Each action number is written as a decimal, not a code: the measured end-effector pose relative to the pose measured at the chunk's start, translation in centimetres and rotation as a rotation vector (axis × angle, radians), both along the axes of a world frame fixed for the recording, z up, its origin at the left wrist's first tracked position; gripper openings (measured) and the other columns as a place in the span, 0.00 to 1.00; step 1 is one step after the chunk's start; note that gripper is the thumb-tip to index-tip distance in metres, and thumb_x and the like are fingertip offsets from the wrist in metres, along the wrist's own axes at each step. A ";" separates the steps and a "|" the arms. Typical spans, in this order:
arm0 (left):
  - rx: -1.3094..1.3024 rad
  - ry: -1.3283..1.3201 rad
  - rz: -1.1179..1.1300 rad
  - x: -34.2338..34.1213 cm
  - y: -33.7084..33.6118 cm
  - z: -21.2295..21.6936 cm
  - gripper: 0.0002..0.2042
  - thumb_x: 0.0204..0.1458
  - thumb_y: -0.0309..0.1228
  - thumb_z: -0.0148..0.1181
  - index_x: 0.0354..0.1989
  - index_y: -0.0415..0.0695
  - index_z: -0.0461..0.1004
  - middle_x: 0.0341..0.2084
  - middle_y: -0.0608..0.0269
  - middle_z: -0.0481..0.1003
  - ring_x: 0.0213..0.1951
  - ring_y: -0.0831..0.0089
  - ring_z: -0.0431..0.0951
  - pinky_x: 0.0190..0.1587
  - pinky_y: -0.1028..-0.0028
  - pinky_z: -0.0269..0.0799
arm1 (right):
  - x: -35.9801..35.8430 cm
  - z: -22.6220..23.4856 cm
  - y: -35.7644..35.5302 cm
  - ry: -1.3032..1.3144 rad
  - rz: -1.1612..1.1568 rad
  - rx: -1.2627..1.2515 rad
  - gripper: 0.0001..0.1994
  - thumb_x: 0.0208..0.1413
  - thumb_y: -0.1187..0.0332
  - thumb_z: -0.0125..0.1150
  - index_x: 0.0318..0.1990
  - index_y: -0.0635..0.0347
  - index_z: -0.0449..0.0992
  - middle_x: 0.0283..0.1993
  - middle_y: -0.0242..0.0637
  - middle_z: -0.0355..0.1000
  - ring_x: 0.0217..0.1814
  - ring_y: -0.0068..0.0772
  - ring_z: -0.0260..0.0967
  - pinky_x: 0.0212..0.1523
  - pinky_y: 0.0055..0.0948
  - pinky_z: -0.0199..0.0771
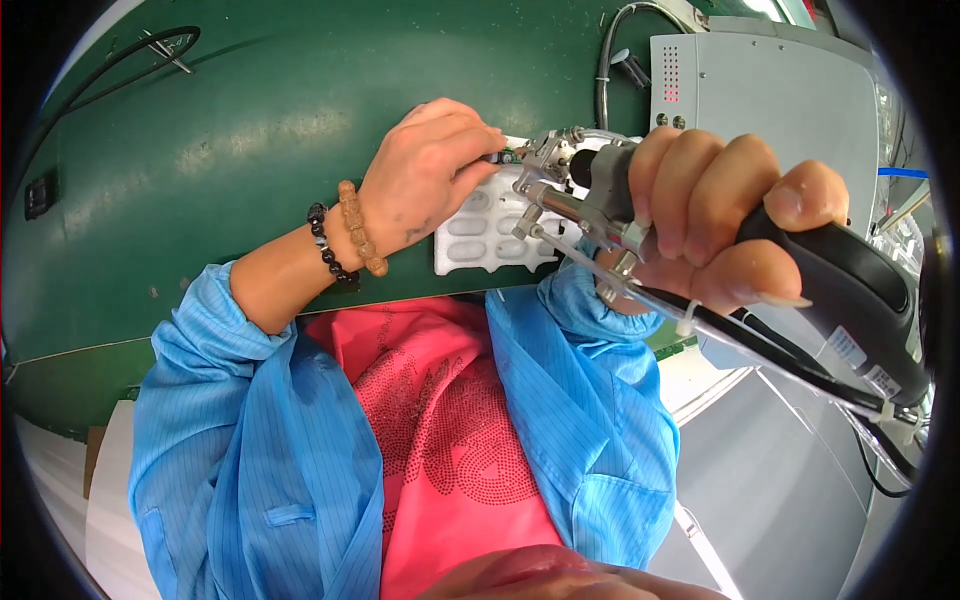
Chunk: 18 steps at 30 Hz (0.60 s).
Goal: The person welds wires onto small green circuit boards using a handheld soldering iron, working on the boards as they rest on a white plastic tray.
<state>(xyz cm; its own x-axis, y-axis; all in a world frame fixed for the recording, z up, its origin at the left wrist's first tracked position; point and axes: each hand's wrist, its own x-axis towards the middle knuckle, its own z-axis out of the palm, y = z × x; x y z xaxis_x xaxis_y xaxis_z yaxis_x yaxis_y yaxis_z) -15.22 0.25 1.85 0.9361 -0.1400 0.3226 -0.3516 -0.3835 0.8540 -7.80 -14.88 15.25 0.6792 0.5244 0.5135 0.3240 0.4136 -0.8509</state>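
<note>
My right hand (715, 215) grips a black-handled powered hand tool (835, 290) with a metal nose (548, 165) pointing left, over a white moulded tray (490, 235). My left hand (425, 170) pinches a small green part (508, 154) at the tray's top edge, right beside the tool's tip. Two bead bracelets sit on my left wrist (345, 240). The tray has oval pockets and lies on the green work surface (230, 130).
A grey box with red lights (760, 90) stands at the back right, a black cable (605, 60) beside it. Clear tubing and black cables (800, 365) trail from the tool. My blue coat and pink shirt fill the lower picture.
</note>
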 end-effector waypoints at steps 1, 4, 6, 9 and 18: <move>-0.001 -0.003 0.001 0.1 0.0 0.1 0.13 0.39 0.21 0.67 0.37 0.39 0.77 0.34 0.57 0.78 0.40 0.59 0.76 0.42 0.67 0.74 | 0.3 0.0 -0.1 -0.003 0.001 -0.001 0.20 0.59 0.53 0.58 0.49 0.55 0.63 0.22 0.27 0.61 0.18 0.19 0.57 0.21 0.24 0.59; -0.031 -0.010 0.006 0.2 0.0 0.4 0.13 0.39 0.22 0.67 0.37 0.39 0.77 0.33 0.57 0.78 0.40 0.58 0.76 0.42 0.66 0.74 | 0.6 0.8 -1.1 -0.022 0.085 -0.005 0.20 0.58 0.52 0.57 0.48 0.55 0.64 0.23 0.27 0.61 0.19 0.19 0.58 0.22 0.25 0.60; -0.007 -0.010 0.009 -0.2 0.2 0.4 0.13 0.39 0.22 0.67 0.37 0.39 0.77 0.33 0.57 0.78 0.40 0.58 0.76 0.43 0.66 0.74 | -0.6 1.8 -2.2 0.033 0.128 0.169 0.21 0.58 0.50 0.58 0.47 0.56 0.65 0.23 0.26 0.62 0.20 0.20 0.59 0.22 0.26 0.60; 0.019 0.012 0.057 -1.0 0.8 0.5 0.13 0.40 0.23 0.68 0.37 0.39 0.77 0.34 0.57 0.78 0.41 0.58 0.76 0.43 0.66 0.74 | -2.3 2.4 -3.9 -0.110 -0.064 0.337 0.23 0.55 0.52 0.62 0.48 0.56 0.61 0.23 0.28 0.65 0.19 0.20 0.63 0.17 0.21 0.62; -0.022 0.290 0.188 4.3 3.0 5.3 0.13 0.44 0.29 0.70 0.38 0.42 0.79 0.38 0.58 0.79 0.40 0.67 0.78 0.44 0.70 0.72 | -2.4 2.5 -7.0 -0.074 -0.046 0.283 0.21 0.55 0.54 0.64 0.44 0.57 0.61 0.21 0.29 0.64 0.17 0.25 0.63 0.19 0.25 0.65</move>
<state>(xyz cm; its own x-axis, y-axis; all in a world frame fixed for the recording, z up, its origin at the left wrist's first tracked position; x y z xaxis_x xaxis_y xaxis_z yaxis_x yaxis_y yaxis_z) -10.90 3.20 7.16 0.9981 0.0473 0.0399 -0.0178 -0.3990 0.9168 -10.19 -21.87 17.77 0.6542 0.3228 0.6840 0.4048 0.6145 -0.6771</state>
